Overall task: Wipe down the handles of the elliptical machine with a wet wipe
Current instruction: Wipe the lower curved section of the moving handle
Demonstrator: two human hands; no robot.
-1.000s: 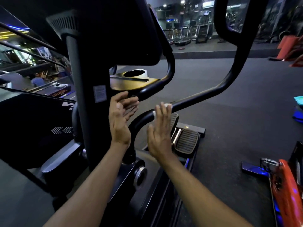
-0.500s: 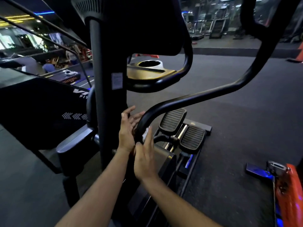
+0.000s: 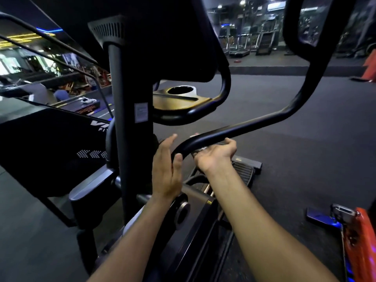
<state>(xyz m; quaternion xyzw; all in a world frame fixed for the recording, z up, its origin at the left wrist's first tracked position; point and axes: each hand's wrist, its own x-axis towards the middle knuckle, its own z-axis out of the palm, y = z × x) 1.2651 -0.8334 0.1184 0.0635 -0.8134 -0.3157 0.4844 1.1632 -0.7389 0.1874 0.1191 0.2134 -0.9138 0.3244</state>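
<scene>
Nearest, our two bare forearms, reaching forward from the bottom edge.

Item: orange-red equipment, low right on the floor, with a metal bracket and a blue-lit piece beside it.

Item: our left hand. Fingers straight and held together, pointing up alongside the machine's upright post; the thumb lies against the lower bend of the handle. We hold nothing in it.

Item: our right hand. It comes up from under the handle, palm toward us, the fingers curled up and around the bar. The wet wipe is pressed between palm and bar; we see only a pale scrap of it below the tube and another sliver above it near the bend.

Item: the handle itself, a black curved tube, rising from the bend at our hands, running right and then climbing to the top right corner.

Item: ribbed foot pedal, just behind and below our right wrist.

Item: fixed grip loop, black, around a gold-toned tray with a round cup holder.

Item: dark console, overhead on the post.

Item: dark gym flooring.

Farthest: a row of treadmills against the back wall, and lit windows at far left.
</scene>
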